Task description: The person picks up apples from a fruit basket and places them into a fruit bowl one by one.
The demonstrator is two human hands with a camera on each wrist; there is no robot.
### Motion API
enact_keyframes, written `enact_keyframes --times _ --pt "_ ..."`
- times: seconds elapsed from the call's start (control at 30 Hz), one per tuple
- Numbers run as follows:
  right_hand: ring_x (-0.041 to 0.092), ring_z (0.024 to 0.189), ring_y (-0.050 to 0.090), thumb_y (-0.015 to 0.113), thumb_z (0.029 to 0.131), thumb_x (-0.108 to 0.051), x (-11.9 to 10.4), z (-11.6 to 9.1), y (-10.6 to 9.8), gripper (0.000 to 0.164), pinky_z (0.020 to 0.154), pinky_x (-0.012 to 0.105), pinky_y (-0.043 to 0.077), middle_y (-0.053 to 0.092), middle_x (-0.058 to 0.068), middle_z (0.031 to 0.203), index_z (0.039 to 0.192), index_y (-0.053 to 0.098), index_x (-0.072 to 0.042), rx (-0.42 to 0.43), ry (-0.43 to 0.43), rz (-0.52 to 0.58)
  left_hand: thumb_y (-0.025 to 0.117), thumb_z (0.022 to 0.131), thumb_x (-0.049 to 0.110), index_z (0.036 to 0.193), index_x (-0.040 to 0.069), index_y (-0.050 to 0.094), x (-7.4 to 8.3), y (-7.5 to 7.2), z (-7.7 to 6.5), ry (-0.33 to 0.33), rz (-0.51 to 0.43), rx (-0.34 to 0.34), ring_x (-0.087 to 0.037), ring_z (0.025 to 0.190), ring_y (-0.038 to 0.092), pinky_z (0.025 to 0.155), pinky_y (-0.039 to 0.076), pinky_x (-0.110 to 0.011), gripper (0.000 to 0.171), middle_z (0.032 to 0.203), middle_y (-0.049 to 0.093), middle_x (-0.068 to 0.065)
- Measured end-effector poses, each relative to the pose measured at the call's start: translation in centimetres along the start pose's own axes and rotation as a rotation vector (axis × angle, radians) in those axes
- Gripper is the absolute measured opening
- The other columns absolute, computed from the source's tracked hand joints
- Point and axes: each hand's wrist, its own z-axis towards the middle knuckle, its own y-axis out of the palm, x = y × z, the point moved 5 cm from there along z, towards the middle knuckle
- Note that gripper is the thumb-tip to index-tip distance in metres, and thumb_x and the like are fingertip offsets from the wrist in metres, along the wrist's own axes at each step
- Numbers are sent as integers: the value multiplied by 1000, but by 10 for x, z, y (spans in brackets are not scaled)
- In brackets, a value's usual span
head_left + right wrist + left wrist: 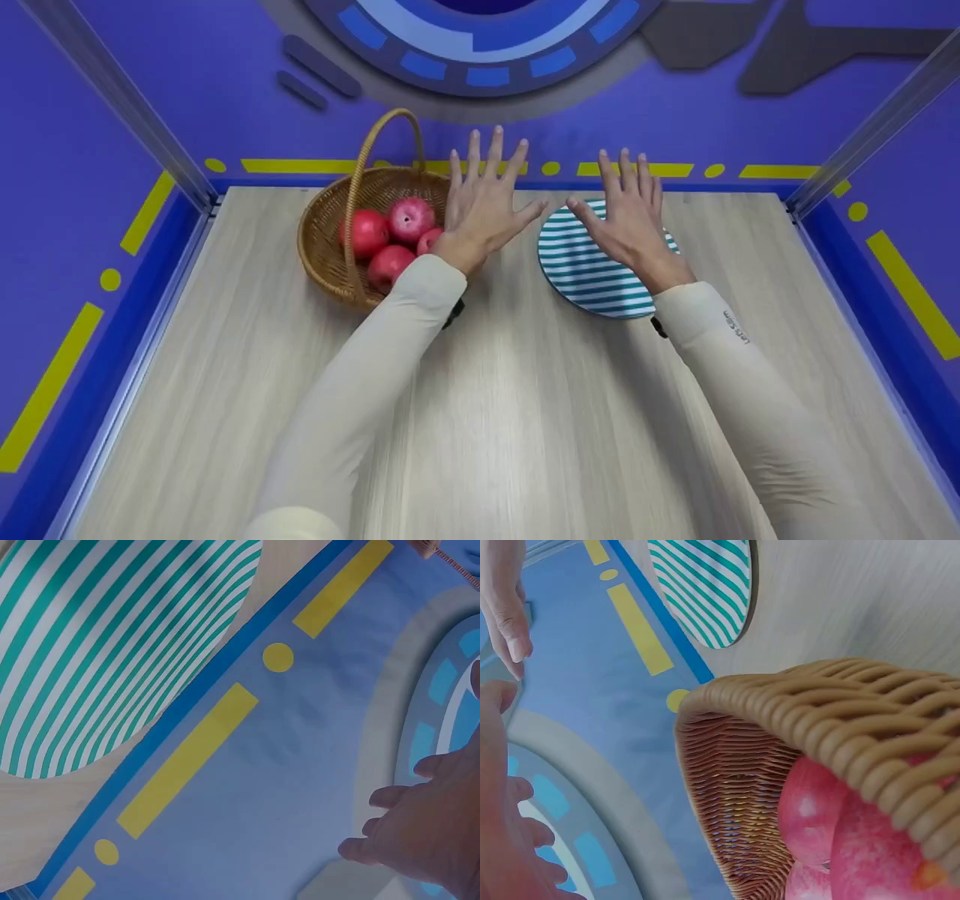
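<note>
In the head view my left hand [484,202] is held with fingers straight and spread, above the right side of a wicker basket [322,247]. Several red apples [412,219] lie in the basket; my left hand and wrist hide part of its right rim. Over a round mat [592,270] with green and white stripes, my right hand [630,221] is spread the same way. Neither hand holds anything. From the left wrist, the basket's woven rim [840,727] and apples [810,810] show close up. The striped mat [112,645] lies flat in the right wrist view, apart from the fingers.
The basket's tall arched handle [364,172] stands up on its left side. A light wood-grain table [480,420] carries both things. Blue printed panels [187,75] with yellow dashes wall it at the back and both sides, with metal posts [127,97] at the corners.
</note>
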Motion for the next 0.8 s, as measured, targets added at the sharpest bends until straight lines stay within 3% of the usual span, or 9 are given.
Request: enact_keyframes --times 0.33,0.8 --pt "39 161 -9 45 103 -69 -21 -1 -9 96 125 57 -11 1 18 177 173 11 -13 32 -45 44 48 102 66 173 25 9 -4 -37 -13 46 -49 82 -37 162 -7 127 -8 -54 91 178 -2 -9" --pt "37 162 -2 51 105 -62 -50 -8 -18 91 127 58 -4 10 18 176 172 16 -11 81 -124 102 51 104 63 173 21 14 -7 -87 -36 97 -85 249 -36 162 -2 127 -7 -48 89 178 3 -11"
